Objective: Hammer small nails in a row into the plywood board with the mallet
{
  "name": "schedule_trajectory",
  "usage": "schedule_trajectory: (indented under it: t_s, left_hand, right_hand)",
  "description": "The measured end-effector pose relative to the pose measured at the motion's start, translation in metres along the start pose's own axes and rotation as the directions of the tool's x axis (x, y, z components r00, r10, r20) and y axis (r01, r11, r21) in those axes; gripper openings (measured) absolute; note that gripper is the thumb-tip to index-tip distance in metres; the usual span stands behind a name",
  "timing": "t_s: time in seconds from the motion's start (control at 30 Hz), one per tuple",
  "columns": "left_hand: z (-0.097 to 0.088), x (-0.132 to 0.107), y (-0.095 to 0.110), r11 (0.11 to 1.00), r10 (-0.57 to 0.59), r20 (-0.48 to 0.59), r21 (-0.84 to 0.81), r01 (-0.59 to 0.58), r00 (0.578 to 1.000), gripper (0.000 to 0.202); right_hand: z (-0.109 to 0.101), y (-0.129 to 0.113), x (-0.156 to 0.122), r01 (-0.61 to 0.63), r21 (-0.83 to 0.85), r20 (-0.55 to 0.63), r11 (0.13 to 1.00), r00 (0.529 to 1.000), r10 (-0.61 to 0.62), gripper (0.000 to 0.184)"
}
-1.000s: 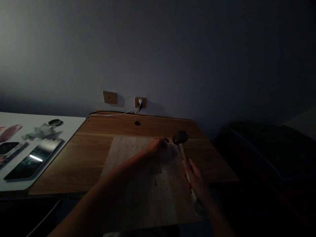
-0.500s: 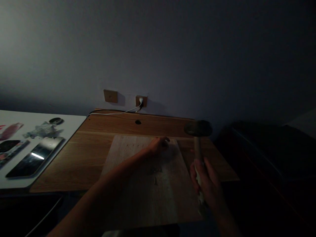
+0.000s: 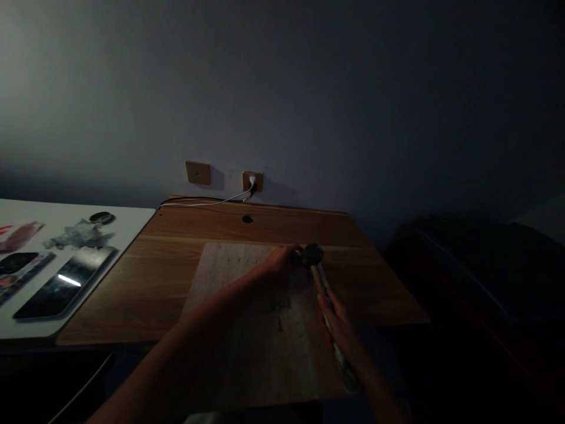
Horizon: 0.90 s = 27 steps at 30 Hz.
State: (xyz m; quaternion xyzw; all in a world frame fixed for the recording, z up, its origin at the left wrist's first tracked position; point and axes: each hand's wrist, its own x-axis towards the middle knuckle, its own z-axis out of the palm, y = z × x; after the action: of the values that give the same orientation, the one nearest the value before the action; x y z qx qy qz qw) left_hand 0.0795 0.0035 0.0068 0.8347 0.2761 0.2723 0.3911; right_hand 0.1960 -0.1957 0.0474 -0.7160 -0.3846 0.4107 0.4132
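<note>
My right hand (image 3: 338, 324) is wrapped round the pale handle of a hammer (image 3: 313, 254). Its dark, thick head is down at the far right part of a wooden board (image 3: 247, 353), right beside the fingers of my left hand (image 3: 282, 260). That hand rests on the board with its fingertips closed together; whatever they pinch is hidden by the hammer head and the dim light. A row of several small dark points, seemingly nails, (image 3: 247, 261) runs along the board's far edge. Small loose metal pieces (image 3: 279, 305) lie mid-board, with a single one (image 3: 279, 324) nearer me.
Under the board is a brown wooden table (image 3: 132, 282) against the wall. On a white table (image 3: 128, 218) at left lie a phone (image 3: 66, 285), a crumpled clear wrapper (image 3: 82, 234) and a dark round object (image 3: 102, 217). A cable (image 3: 207, 204) runs to a wall socket (image 3: 253, 181).
My right hand has swung the hammer down and to the left, bringing its head from above the board's right side to beside my left fingers. My left hand has stayed in place.
</note>
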Motion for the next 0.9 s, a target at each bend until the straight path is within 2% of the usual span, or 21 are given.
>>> schedule_trajectory:
  t_s: [0.2,0.3,0.37,0.43,0.5,0.63,0.73,0.9]
  left_hand:
    - [-0.003,0.003,-0.002,1.000,0.028,0.061,0.008,-0.029,0.998,0.046]
    - [-0.015,-0.003,0.003,0.987,0.077,0.050,0.141,-0.083,0.996,0.048]
    - [-0.026,-0.016,0.013,0.954,0.155,0.086,0.244,-0.172,0.984,0.041]
    - [-0.036,-0.033,0.026,0.898,0.258,0.220,0.306,-0.318,0.941,0.034]
    - [-0.043,-0.051,0.039,0.820,0.347,0.359,0.332,-0.466,0.866,0.035]
    - [-0.043,-0.077,0.053,0.684,0.454,0.470,0.361,-0.634,0.757,0.025]
    - [-0.040,-0.083,0.056,0.599,0.464,0.525,0.408,-0.689,0.714,0.016]
    - [-0.038,-0.085,0.061,0.491,0.478,0.560,0.468,-0.734,0.677,0.018]
  right_hand:
    - [-0.002,0.002,-0.005,-0.021,0.082,-0.038,0.996,0.999,0.024,0.057]
    - [-0.003,0.008,-0.003,-0.049,0.105,-0.063,0.993,0.996,0.056,0.057]
    - [-0.004,0.012,-0.002,-0.068,0.114,-0.063,0.991,0.995,0.075,0.055]
    - [-0.004,0.015,-0.001,-0.077,0.123,-0.047,0.989,0.995,0.083,0.054]
    - [-0.004,0.019,0.000,-0.081,0.130,-0.029,0.988,0.996,0.085,0.054]
    - [-0.005,0.025,0.004,-0.129,0.115,-0.051,0.985,0.989,0.136,0.060]
    - [-0.006,0.026,0.004,-0.132,0.107,-0.050,0.985,0.989,0.138,0.065]
    - [-0.008,0.025,0.003,-0.084,0.107,-0.039,0.991,0.995,0.089,0.068]
